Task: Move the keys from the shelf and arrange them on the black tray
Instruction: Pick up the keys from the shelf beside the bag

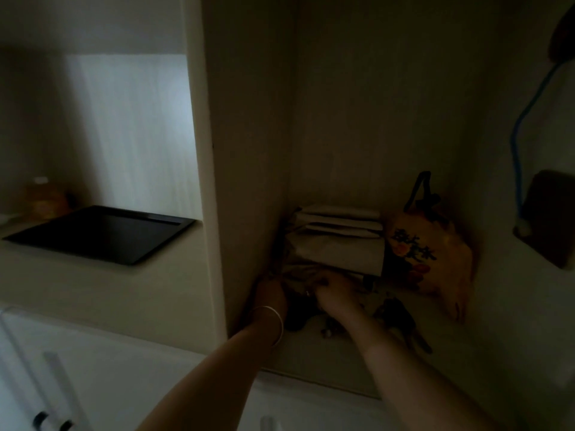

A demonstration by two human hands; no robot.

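No legible writing. Both hands are reaching into the dim shelf (311,353): left hand (270,295) and right hand (331,290) curling over dark keys (396,312); grip unclear. Tray (99,233) is sitting well left.

Dark keys (396,315) lay bunched on the right shelf (326,362); the black tray (102,234) sat flat at left.
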